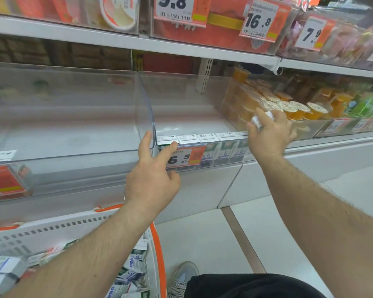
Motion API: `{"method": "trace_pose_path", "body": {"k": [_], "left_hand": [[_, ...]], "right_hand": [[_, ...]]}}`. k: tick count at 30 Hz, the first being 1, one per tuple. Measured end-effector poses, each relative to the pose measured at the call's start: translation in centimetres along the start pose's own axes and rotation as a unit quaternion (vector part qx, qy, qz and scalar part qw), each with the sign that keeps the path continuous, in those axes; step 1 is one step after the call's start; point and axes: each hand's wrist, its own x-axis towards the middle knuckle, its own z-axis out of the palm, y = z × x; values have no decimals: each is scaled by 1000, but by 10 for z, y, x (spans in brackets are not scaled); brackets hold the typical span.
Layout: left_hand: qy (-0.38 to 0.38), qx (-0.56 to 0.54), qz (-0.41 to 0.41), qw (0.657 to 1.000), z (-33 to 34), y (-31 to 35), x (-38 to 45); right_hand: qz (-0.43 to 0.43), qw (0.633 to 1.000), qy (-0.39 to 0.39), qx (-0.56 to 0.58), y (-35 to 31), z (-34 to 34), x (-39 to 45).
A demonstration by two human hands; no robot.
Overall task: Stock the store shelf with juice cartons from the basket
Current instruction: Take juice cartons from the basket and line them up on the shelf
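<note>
Several juice cartons [207, 137] stand in a row along the front of the clear shelf bin [192, 123], their white tops and blue-green faces showing behind the front panel. My left hand [153, 168] touches the leftmost carton's top with a straight index finger, and its thumb lies against the clear divider [146, 104]. At the row's right end my right hand [269, 138] grips one more juice carton [257, 121], whose white corner shows between the fingers. A white basket with an orange rim [157, 244] at lower left holds several more cartons [131, 267].
A 6.5 price tag [181, 159] hangs on the bin's front. Orange jelly cups [289, 106] fill the bin to the right, with green packs [362, 104] beyond. The shelf above [116, 39] overhangs. My shoe [185, 274] stands on the tiled floor.
</note>
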Motion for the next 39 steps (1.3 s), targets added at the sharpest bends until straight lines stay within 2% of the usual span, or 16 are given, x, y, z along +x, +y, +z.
{"method": "trace_pose_path", "body": {"k": [5, 11, 25, 30, 33, 36, 38, 39], "left_hand": [[-10, 10, 0, 1000, -2, 1, -1], [-14, 4, -8, 1000, 0, 3, 0], [-13, 7, 1, 1000, -2, 2, 0], [-43, -14, -3, 999, -10, 2, 1], [-65, -49, 2, 997, -18, 1, 0], [-54, -102, -3, 993, -29, 5, -3], [-20, -130, 10, 991, -35, 6, -6], [-5, -155, 13, 988, -37, 6, -7]], "right_hand": [[50, 995, -83, -37, 0, -1, 7], [58, 981, -150, -105, 1, 2, 18], [56, 978, -156, -128, -2, 8, 15], [63, 962, -179, -198, -12, -1, 12], [62, 952, -212, -213, -16, -11, 7], [64, 945, -246, -206, -23, -17, -2], [53, 950, -237, -197, -31, -24, -11], [32, 960, -205, -187, -36, -27, -17]]}}
